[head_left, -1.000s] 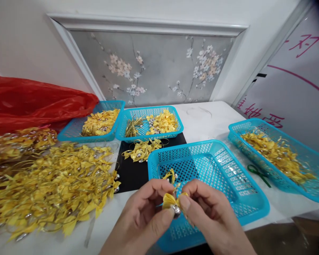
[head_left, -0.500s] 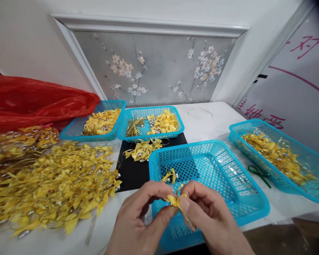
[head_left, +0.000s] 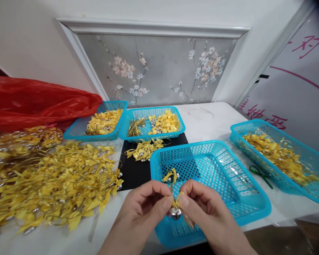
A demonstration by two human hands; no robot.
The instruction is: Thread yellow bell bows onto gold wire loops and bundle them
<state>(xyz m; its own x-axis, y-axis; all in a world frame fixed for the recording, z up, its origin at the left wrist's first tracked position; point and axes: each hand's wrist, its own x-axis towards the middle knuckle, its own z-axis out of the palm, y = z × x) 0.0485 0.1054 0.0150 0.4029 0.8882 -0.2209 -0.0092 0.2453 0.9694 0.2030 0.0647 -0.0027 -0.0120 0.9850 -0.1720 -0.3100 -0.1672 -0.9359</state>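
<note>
In the head view, my left hand [head_left: 142, 210] and my right hand [head_left: 207, 210] meet over the near blue basket [head_left: 230, 173]. Both pinch one small yellow ribbon bow with a silver bell [head_left: 175, 213], which hangs below the fingertips. My fingers cover most of the ribbon. Another yellow ribbon ornament [head_left: 171, 175] with silver bells lies in the basket just beyond my hands. To the left spreads a large pile of yellow ribbon ornaments [head_left: 66, 184] with gold cords and silver bells.
Two blue baskets [head_left: 183, 124] at the back hold yellow ribbon pieces; one also has gold ties [head_left: 135, 126]. Another filled basket [head_left: 279, 132] stands right, beside a green ribbon loop [head_left: 261, 173]. Ribbon pieces [head_left: 146, 149] lie on a black mat [head_left: 134, 173]. A red plastic bag [head_left: 39, 102] is far left.
The silver bell now shows below my fingertips, where the yellow ribbon was before. My left fingers have shifted slightly down along the ornament. The view has moved a little.
</note>
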